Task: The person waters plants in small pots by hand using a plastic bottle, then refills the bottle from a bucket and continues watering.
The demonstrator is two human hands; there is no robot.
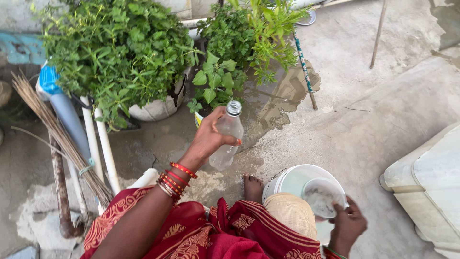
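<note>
My left hand (209, 137) grips a clear plastic bottle (227, 139) without a cap, held upright just below a small leafy plant (215, 81). Red and gold bangles ring that wrist. My right hand (347, 225) holds a small white mug (322, 196) over a white bucket (287, 178) with water in it. My bare foot (252, 187) rests on the wet concrete beside the bucket. A red patterned garment covers my lap.
A large bushy potted plant (115, 52) stands in a white pot at upper left. A stick broom (57, 134) and white pipes (100, 144) lean at left. A pale tank (426, 182) sits at right. Thin poles (304, 67) rise from a wet patch.
</note>
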